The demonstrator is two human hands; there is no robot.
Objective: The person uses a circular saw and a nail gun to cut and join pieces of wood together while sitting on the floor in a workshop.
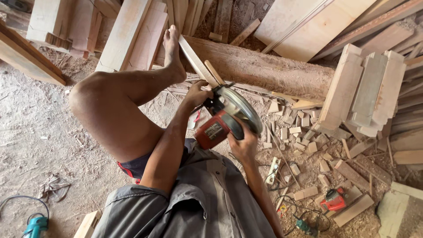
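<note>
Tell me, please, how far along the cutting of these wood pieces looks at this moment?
Much looks cut already: small offcut blocks litter the sawdust and cut boards are stacked at right. In hand: both hands, left and right, hold the red circular saw against a thin wood strip braced by the foot. Left: uncut planks lie beyond.

teal tool (35,227) cut off, saw blade hidden
</note>
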